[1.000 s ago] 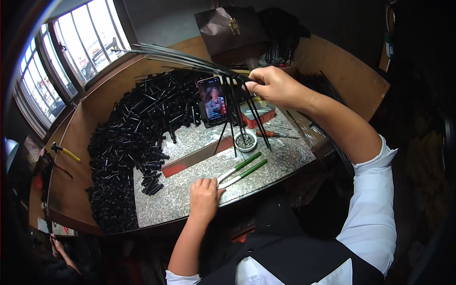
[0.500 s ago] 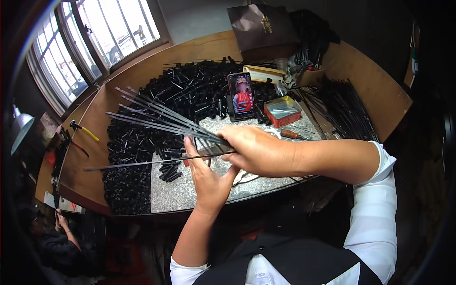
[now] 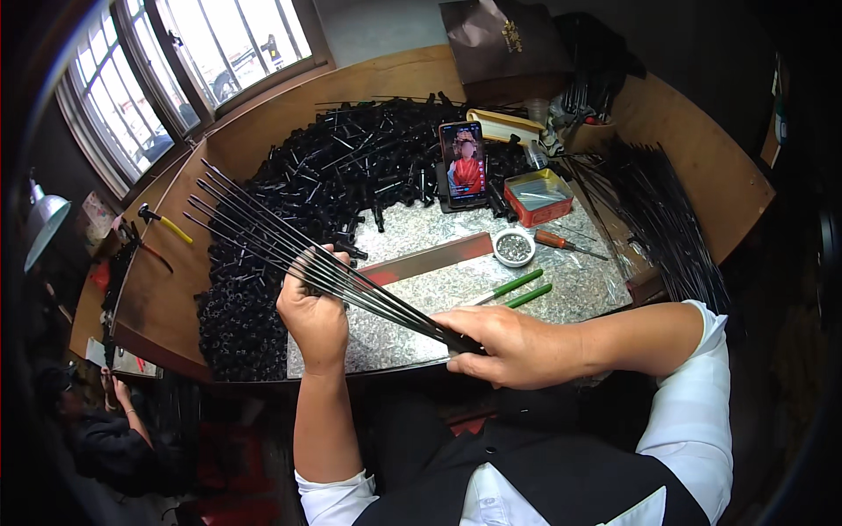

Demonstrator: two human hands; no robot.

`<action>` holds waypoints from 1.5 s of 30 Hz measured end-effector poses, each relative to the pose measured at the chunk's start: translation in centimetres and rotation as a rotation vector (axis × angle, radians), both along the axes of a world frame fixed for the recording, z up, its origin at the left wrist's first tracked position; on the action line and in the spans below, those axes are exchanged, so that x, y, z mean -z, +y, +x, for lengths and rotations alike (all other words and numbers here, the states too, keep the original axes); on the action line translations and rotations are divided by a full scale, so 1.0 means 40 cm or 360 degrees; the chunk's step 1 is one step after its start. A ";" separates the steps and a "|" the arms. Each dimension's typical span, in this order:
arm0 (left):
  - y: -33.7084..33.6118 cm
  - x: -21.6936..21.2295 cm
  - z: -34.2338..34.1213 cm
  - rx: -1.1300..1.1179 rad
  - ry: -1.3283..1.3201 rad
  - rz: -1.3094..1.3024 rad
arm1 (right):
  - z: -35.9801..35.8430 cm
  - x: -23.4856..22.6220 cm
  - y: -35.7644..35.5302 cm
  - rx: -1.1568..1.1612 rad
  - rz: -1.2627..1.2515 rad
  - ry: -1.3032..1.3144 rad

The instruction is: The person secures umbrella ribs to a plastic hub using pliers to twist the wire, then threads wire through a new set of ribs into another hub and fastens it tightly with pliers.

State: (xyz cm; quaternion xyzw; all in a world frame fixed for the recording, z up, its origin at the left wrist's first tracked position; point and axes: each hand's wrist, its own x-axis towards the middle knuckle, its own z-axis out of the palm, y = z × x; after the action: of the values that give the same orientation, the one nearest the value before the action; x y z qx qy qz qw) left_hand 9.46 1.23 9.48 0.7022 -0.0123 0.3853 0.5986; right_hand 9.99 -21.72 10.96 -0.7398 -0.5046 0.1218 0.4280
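Observation:
A fanned bundle of thin black rods (image 3: 399,309) slants across the front of the bench in both my hands. My right hand (image 3: 504,344) is closed round their gathered near ends. Farther along, my left hand (image 3: 316,309) has its fingers curled about the rods, whose far ends spread apart over the heap of short black tubes (image 3: 351,162). On the speckled stone slab (image 3: 403,225) beyond my hands lie a flat reddish-grey bar (image 3: 430,259) and two green-handled tools (image 3: 519,282). Close to the bar's right end stands a white bowl of small metallic pieces (image 3: 514,249).
Toward the back, a phone (image 3: 462,162) stands upright beside a red-and-yellow tin (image 3: 537,210). An orange-handled screwdriver (image 3: 553,239) lies nearby. More black rods (image 3: 667,219) fill the right side. A wooden rim (image 3: 702,167) surrounds the bench. Another person's hand (image 3: 121,390) shows at far left.
Both hands and the rods have come nearer to me. My left hand has moved left and closed on the rods; my right hand has lowered. The bar and bowl are now uncovered.

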 end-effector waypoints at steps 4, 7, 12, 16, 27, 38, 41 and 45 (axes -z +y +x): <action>-0.003 -0.006 -0.003 0.0054 -0.0012 0.0042 | -0.002 0.002 -0.011 0.0002 -0.0021 0.0100; -0.042 -0.011 0.002 0.0015 -0.0116 0.0034 | -0.007 -0.006 -0.020 -0.0058 -0.0007 0.0361; -0.039 -0.043 -0.016 -0.0014 -0.0015 -0.0119 | -0.010 0.032 -0.035 -0.0029 0.0250 0.0076; -0.051 -0.051 -0.038 0.0074 -0.0072 -0.0033 | 0.049 0.074 -0.052 0.0100 0.0256 0.0410; -0.067 -0.064 -0.049 0.0097 -0.0091 0.0219 | 0.154 0.294 -0.105 0.0475 -0.0750 -0.1215; -0.096 -0.093 0.007 0.0089 0.0042 0.0275 | 0.080 0.112 -0.108 -0.0143 0.0009 0.0654; -0.089 -0.087 0.022 0.0147 0.0003 0.0336 | 0.018 0.063 -0.085 -0.0382 -0.0077 0.1277; -0.087 -0.089 0.025 0.0192 -0.0061 0.0284 | 0.004 0.012 -0.101 -0.0306 -0.0133 0.1422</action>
State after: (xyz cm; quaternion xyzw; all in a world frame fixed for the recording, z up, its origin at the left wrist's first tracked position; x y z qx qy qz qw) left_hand 10.48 -2.24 13.03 0.7431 -0.1004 0.3593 0.5556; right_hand 10.15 -25.78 10.48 -0.5813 -0.3315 0.4883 0.5601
